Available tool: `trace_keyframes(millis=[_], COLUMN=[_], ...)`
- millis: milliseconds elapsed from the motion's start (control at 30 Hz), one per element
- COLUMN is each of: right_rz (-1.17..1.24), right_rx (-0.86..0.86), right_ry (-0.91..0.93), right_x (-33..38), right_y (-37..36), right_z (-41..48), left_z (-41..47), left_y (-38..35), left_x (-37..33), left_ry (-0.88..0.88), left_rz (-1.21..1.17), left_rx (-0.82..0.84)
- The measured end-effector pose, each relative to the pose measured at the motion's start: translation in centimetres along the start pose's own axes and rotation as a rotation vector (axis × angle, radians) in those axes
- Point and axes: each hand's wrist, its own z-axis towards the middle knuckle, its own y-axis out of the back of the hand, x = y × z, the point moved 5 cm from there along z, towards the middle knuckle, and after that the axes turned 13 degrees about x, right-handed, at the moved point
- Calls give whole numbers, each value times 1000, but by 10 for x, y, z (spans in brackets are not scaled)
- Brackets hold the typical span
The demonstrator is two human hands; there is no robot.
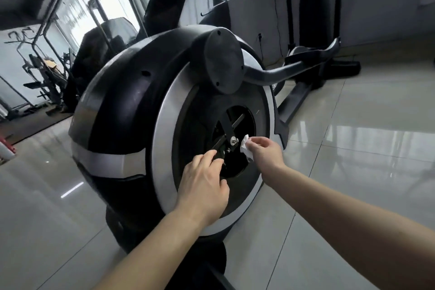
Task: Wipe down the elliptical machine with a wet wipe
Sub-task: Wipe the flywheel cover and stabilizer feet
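Head view, looking down on the rear wheel housing of the elliptical machine [122, 110], which stands on a glossy tiled floor [353, 148].

- Right hand [266, 152] pinches a crumpled white wet wipe [246, 149] between thumb and fingertips. The wipe is at the right edge of the dark hub opening, just beside the silver bolt [233, 141] on the black crank arm [227, 125]. Touching or a hair apart: cannot tell.
- Left hand [202, 181] reaches into the same opening from the lower left. Its fingers curl round the lower end of the crank arm with the thumb below, apparently steadying it.

Step in hand, as I judge it: cleaning the crank and bolt inside the hub.

To do it well:
- Hold the left grip firm so the crank does not turn under the wipe's pressure. A loose crank could swing and nip fingers against the rim of the opening.
- Fold the wipe to a fresh face and stretch it over one fingertip. A loose wad will not reach round the bolt head or along the arm's edges.
- Use light strokes near the bolt, since thin tissue probably snags and tears on metal corners.
- Any grease here would smear, so change to a clean face before touching the silver ring [164, 125].

Whether the ring, the shell and the round cap [222, 61] have been wiped, nothing shows.
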Motion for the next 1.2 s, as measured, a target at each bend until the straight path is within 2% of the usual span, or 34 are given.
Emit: trace_keyframes(millis=[333, 467, 567, 700, 833, 933, 1033, 1200], right_rz=[-116, -220, -203, -366, -515, -484, -310, -91], right_rx=[110, 26, -5, 100, 247, 193, 104, 85], right_ry=[360, 456, 488, 568, 484, 472, 534, 714], right_x=[73, 87, 96, 52, 9, 42, 94, 156], right_y=[-48, -63, -80, -112, -110, -104, -110, -142], right_z=[-35, -17, -10, -41, -57, -44, -43, -60], left_z=[-14, -24, -34, -42, -45, -46, -47, -52], left_y=[48, 56, 52, 54, 62, 65, 71, 101], left_x=[20, 25, 31, 41, 48, 49, 46, 48], left_ry=[80, 87, 97, 127, 157, 171, 173, 142], left_rz=[-179, -186, -207, -221, -223, -231, -236, -276], left_rx=[-113, -114, -72, -57, -67, -61, -57, -218])
